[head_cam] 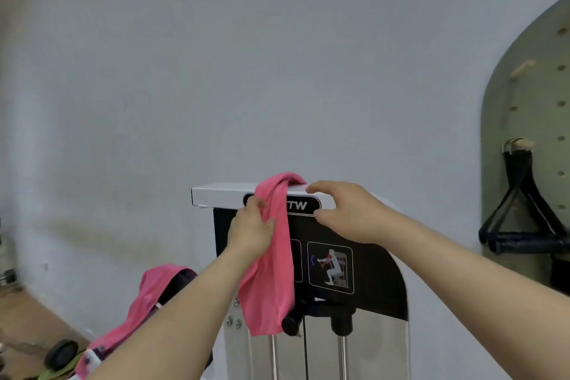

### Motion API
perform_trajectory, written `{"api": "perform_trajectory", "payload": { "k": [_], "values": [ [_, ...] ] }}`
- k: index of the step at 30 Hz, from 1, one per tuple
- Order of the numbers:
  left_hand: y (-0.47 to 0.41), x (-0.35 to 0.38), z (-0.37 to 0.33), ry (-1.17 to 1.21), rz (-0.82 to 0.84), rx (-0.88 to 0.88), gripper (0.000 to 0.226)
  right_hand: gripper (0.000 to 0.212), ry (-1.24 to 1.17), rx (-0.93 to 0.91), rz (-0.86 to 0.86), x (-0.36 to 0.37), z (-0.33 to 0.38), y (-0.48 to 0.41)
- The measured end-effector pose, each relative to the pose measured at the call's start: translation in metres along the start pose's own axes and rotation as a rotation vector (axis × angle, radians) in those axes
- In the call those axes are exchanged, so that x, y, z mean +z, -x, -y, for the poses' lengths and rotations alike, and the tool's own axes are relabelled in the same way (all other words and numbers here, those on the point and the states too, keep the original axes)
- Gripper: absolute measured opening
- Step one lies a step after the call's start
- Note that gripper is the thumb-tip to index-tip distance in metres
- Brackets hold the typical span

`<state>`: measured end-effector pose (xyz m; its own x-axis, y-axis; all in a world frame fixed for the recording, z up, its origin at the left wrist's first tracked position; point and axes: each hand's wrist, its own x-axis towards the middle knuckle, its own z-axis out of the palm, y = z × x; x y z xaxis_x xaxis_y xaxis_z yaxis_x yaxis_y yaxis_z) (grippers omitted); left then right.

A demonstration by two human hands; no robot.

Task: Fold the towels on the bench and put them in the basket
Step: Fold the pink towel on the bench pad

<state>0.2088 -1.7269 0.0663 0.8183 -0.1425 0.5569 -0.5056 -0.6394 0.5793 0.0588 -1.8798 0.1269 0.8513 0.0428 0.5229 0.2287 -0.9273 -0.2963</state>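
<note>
A pink towel (271, 271) hangs over the white top of a gym machine (222, 194) and drapes down its black front panel. My left hand (251, 231) grips the towel's hanging part just below the top edge. My right hand (342, 213) rests on the machine's top right corner beside the towel, fingers bent over the edge, holding nothing. A second pink towel (145, 302) is draped over a dark part of the equipment at lower left. No bench seat and no basket are in view.
A grey wall fills the background. On the right is a green pegboard (536, 102) with a black strap handle (521, 225) hanging from a peg. Wooden floor and a small black wheel (61, 353) show at lower left. Chrome rods (342, 358) run below the panel.
</note>
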Motion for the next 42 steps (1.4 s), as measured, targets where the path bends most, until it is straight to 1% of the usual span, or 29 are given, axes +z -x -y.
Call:
{"api": "perform_trajectory", "payload": {
  "k": [3, 5, 7, 9, 11, 12, 14, 16, 17, 19, 20, 22, 23, 24, 26, 27, 28, 29, 31, 33, 35, 38, 40, 42],
  "values": [
    [-0.018, 0.015, 0.009, 0.221, -0.113, -0.114, 0.028, 0.049, -0.009, -0.067, -0.004, 0.012, -0.002, -0.049],
    [-0.027, 0.015, 0.014, 0.457, -0.110, -0.184, 0.019, 0.052, 0.010, -0.094, 0.036, 0.020, -0.003, -0.082],
    [-0.031, 0.009, 0.019, 0.726, -0.017, -0.190, 0.020, 0.058, 0.032, -0.114, 0.118, 0.025, -0.003, -0.109],
    [-0.033, -0.002, 0.019, 0.955, 0.086, -0.173, 0.024, 0.063, 0.028, -0.132, 0.241, 0.027, -0.004, -0.129],
    [-0.035, -0.014, 0.017, 1.126, 0.167, -0.167, 0.021, 0.059, 0.035, -0.167, 0.363, 0.029, -0.006, -0.144],
    [-0.035, -0.020, 0.015, 1.187, 0.203, -0.164, 0.020, 0.053, 0.062, -0.196, 0.385, 0.031, -0.007, -0.150],
    [-0.038, -0.030, 0.013, 1.208, 0.245, -0.163, 0.018, 0.036, 0.084, -0.223, 0.333, 0.034, -0.012, -0.161],
    [-0.042, -0.039, 0.014, 1.122, 0.256, -0.153, 0.018, 0.019, 0.019, -0.212, 0.244, 0.034, -0.018, -0.168],
    [-0.044, -0.042, 0.016, 1.073, 0.263, -0.138, 0.016, 0.014, -0.022, -0.198, 0.229, 0.031, -0.021, -0.169],
    [-0.046, -0.050, 0.018, 1.001, 0.298, -0.087, 0.011, 0.007, -0.098, -0.145, 0.254, 0.019, -0.027, -0.165],
    [-0.047, -0.054, 0.019, 0.976, 0.325, -0.060, 0.015, 0.003, -0.122, -0.122, 0.286, 0.010, -0.030, -0.160],
    [-0.048, -0.059, 0.014, 0.909, 0.341, -0.014, 0.016, 0.016, -0.184, -0.090, 0.350, -0.007, -0.035, -0.145],
    [-0.048, -0.059, 0.010, 0.863, 0.303, 0.018, 0.021, 0.018, -0.245, -0.082, 0.366, -0.014, -0.037, -0.138],
    [-0.047, -0.057, 0.005, 0.803, 0.232, 0.057, 0.028, 0.017, -0.319, -0.074, 0.374, -0.019, -0.038, -0.129],
    [-0.047, -0.051, -0.009, 0.732, 0.054, 0.140, 0.033, 0.014, -0.417, -0.054, 0.394, -0.027, -0.041, -0.113],
    [-0.046, -0.048, -0.017, 0.751, -0.004, 0.164, 0.032, 0.012, -0.416, -0.041, 0.414, -0.032, -0.042, -0.103],
    [-0.043, -0.045, -0.026, 0.794, -0.026, 0.173, 0.029, 0.010, -0.381, -0.029, 0.425, -0.037, -0.043, -0.094],
    [-0.039, -0.044, -0.034, 0.841, -0.014, 0.171, 0.026, 0.007, -0.322, -0.019, 0.416, -0.043, -0.045, -0.083],
    [-0.025, -0.048, -0.049, 0.928, 0.101, 0.160, 0.020, 0.008, -0.186, -0.001, 0.319, -0.057, -0.053, -0.062],
    [-0.003, -0.058, -0.059, 1.022, 0.298, 0.176, 0.014, 0.009, -0.157, 0.035, 0.222, -0.068, -0.061, -0.037],
    [0.026, -0.068, -0.064, 1.121, 0.449, 0.213, 0.012, 0.008, -0.258, 0.075, 0.202, -0.070, -0.068, -0.004],
    [0.080, -0.071, -0.069, 1.256, 0.605, 0.262, 0.011, 0.007, -0.415, 0.137, 0.209, -0.059, -0.079, 0.052],
    [0.113, -0.067, -0.067, 1.308, 0.720, 0.248, 0.022, 0.009, -0.501, 0.187, 0.219, -0.046, -0.085, 0.083],
    [0.157, -0.064, -0.068, 1.298, 0.790, 0.188, 0.030, 0.019, -0.661, 0.265, 0.244, -0.030, -0.084, 0.123]
  ]
}}
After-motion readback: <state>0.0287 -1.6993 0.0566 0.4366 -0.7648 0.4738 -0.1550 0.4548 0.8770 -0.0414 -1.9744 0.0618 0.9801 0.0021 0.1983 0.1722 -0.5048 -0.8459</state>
